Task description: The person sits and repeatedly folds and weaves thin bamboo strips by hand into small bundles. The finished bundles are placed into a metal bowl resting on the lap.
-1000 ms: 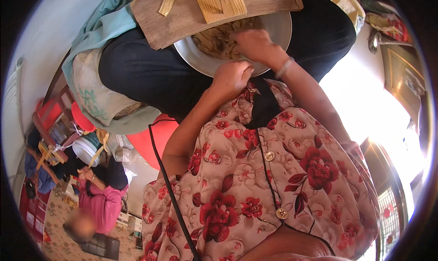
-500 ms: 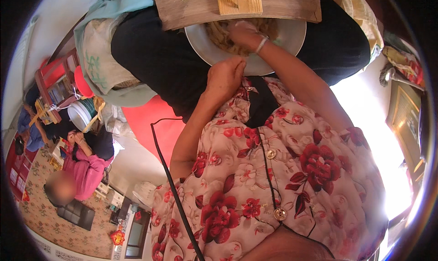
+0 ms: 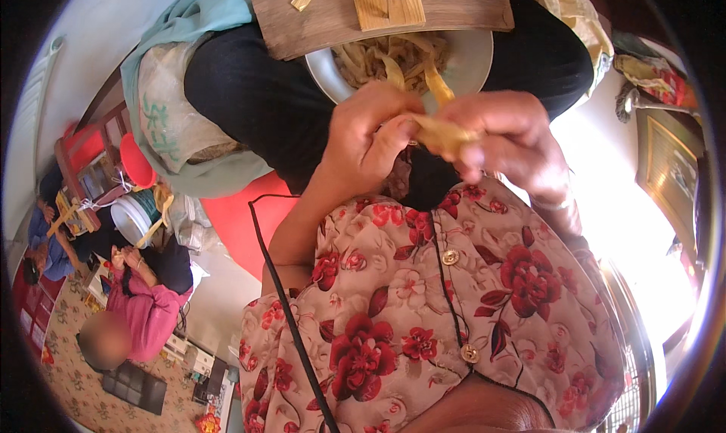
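Background left, we note a co-worker in pink. Left hand and blurred right hand both pinch a yellowish strip, held nearer the wearer than the pale basin. We judge that uneven pulling could tear it; shifting legs could tip the basin.

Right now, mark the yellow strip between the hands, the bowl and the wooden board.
Yellow strip point(image 3: 443, 136): head view, its blurred middle.
Bowl point(image 3: 475, 61): head view, inner wall, right side.
Wooden board point(image 3: 465, 6): head view, bare top, right part.
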{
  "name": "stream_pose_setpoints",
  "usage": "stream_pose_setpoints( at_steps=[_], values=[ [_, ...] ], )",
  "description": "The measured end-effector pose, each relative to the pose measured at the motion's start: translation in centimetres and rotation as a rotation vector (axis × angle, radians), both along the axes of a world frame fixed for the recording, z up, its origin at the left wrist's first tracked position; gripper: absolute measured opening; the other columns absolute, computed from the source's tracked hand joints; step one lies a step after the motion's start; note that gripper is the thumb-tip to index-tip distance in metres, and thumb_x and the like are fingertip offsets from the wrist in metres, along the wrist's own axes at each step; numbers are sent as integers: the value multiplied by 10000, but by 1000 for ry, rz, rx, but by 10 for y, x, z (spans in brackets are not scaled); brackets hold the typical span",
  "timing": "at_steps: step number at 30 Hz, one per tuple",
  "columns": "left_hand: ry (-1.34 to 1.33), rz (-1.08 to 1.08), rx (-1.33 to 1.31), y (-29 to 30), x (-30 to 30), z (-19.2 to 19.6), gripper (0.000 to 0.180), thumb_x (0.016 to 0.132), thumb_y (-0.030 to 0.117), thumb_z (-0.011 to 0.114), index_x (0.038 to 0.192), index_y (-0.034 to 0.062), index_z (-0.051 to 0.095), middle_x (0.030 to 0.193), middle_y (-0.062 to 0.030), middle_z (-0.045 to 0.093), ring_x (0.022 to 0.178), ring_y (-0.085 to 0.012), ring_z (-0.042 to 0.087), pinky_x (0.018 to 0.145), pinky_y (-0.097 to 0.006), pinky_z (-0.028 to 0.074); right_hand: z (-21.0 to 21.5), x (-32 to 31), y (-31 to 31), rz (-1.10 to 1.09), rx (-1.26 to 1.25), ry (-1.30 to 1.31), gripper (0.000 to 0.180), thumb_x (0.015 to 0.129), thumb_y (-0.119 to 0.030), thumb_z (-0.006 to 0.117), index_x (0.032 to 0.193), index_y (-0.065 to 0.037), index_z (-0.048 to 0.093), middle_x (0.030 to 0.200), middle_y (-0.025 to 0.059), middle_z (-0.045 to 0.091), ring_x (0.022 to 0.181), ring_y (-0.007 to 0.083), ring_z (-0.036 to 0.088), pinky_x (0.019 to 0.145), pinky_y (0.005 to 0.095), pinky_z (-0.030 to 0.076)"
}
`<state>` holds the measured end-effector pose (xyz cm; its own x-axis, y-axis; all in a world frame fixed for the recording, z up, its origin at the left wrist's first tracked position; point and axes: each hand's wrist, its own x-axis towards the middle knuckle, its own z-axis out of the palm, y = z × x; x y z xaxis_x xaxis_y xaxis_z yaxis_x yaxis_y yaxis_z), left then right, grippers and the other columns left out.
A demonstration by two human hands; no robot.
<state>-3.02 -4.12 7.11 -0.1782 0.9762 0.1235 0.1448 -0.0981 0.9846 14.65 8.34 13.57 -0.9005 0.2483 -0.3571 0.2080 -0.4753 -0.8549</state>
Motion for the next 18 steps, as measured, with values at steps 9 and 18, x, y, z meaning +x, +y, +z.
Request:
stream_pose_setpoints(
  at_steps=[9,18],
  values=[
    [-237,266,157,-38,-41,36,296,894,169,538,708,-53,601,648,-110,581,547,-159,494,514,-293,382,19,58,6,9,1015,-387,180,778,-8,676,953,10,638,780,99,630,707,169,638,622,285,495],
    [-665,30,12,-31,-20,37,378,882,90,586,1213,-67,496,853,-35,542,662,-77,481,596,-215,378,2,24,0,-271,1462,-179,176,747,-85,737,893,-4,682,852,96,659,839,258,629,756,361,492]
  ],
)
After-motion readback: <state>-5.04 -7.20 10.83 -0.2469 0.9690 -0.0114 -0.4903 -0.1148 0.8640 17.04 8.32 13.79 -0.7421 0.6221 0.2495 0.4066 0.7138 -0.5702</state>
